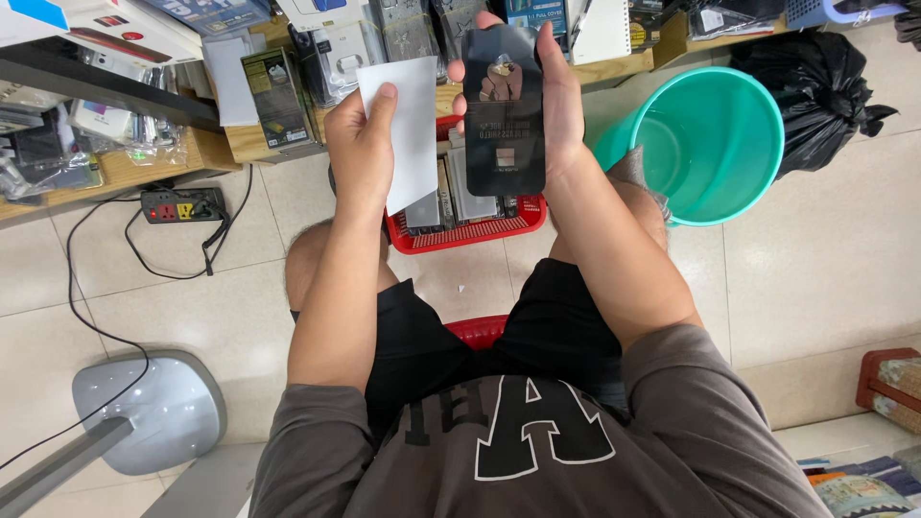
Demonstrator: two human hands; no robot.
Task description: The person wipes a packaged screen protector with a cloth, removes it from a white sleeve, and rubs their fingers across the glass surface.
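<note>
A glossy black sleeve [504,110], a plain white card [413,125], a red mesh basket [465,230], a teal bucket [710,144], a black rubbish bag [815,96] and pale beige floor tiles [192,317].

A flat black packet [504,110] and a blank white card [408,125], both held upright above a red basket [467,233]

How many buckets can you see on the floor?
1. A teal plastic bucket stands on the tiled floor beside the person's right knee, next to a black rubbish bag. Others could sit out of view.
</note>
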